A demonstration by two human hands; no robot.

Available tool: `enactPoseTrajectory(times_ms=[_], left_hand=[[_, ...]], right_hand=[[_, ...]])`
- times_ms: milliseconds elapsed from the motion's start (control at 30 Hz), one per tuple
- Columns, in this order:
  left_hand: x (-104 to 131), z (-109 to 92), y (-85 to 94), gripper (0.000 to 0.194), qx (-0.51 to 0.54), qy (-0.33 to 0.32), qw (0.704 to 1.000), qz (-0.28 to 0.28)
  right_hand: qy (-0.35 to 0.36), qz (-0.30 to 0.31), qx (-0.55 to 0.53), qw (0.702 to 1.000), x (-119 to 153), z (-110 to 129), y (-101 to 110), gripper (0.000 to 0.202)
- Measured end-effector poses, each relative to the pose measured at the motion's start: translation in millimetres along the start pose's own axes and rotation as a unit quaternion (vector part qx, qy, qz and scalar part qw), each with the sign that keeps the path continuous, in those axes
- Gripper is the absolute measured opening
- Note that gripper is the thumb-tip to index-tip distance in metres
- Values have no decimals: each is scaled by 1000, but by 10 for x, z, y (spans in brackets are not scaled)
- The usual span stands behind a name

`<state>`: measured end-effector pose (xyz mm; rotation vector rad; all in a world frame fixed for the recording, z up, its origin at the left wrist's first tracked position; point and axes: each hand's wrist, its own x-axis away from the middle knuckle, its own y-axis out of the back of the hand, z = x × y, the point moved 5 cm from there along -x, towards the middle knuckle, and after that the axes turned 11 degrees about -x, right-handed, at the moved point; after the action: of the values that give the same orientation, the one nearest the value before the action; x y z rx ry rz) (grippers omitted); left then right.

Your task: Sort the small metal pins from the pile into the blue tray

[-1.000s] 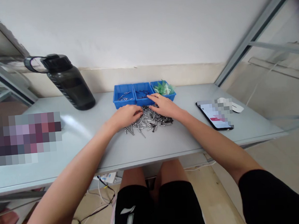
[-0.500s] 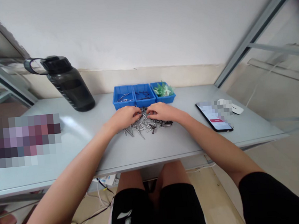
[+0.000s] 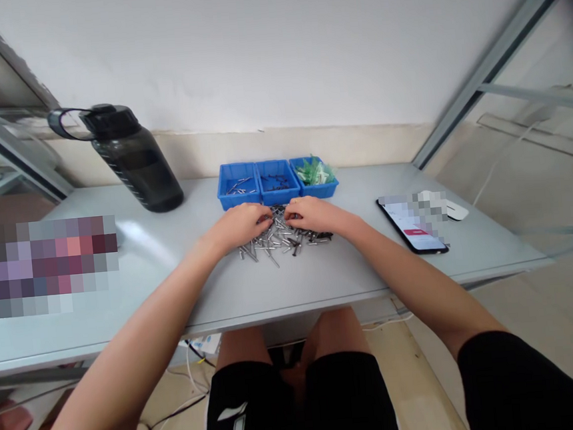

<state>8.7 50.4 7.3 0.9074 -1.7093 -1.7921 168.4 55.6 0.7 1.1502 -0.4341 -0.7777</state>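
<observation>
A loose pile of fasteners (image 3: 281,237) lies on the grey table, mostly silver pin-like pieces with dark screws mixed in. My left hand (image 3: 244,224) rests at the pile's left side, its fingers curled down into the pieces. Facing it from the right, my right hand (image 3: 311,214) has thumb and fingers bent together over the pile. What either set of fingertips holds is too small to make out. Just behind stand three joined blue bins: the left bin (image 3: 240,201) with silver pieces, the middle bin (image 3: 279,196) with dark screws, the right bin (image 3: 318,191) with green and whitish plastic pieces.
A dark water bottle (image 3: 136,164) stands at the back left. To the right lie a phone (image 3: 411,227) and a white mouse (image 3: 457,211). A blurred-out patch covers the table's left end. Behind the table (image 3: 293,288) rises a wall; metal frame posts flank it.
My right hand has shifted very slightly right, widening the gap between both hands a little. The whole view has also moved slightly. The bins and pile look the same.
</observation>
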Motion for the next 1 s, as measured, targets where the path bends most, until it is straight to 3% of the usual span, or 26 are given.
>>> enactPoseTrajectory(times_ms=[300, 1000], left_hand=[[1, -13, 5, 30, -3, -2, 1000, 6], [1, -2, 17, 29, 3, 21, 1000, -1]], right_hand=[[-1, -2, 5, 1000, -28, -51, -43, 20], [67, -136, -34, 988, -28, 19, 125, 25]])
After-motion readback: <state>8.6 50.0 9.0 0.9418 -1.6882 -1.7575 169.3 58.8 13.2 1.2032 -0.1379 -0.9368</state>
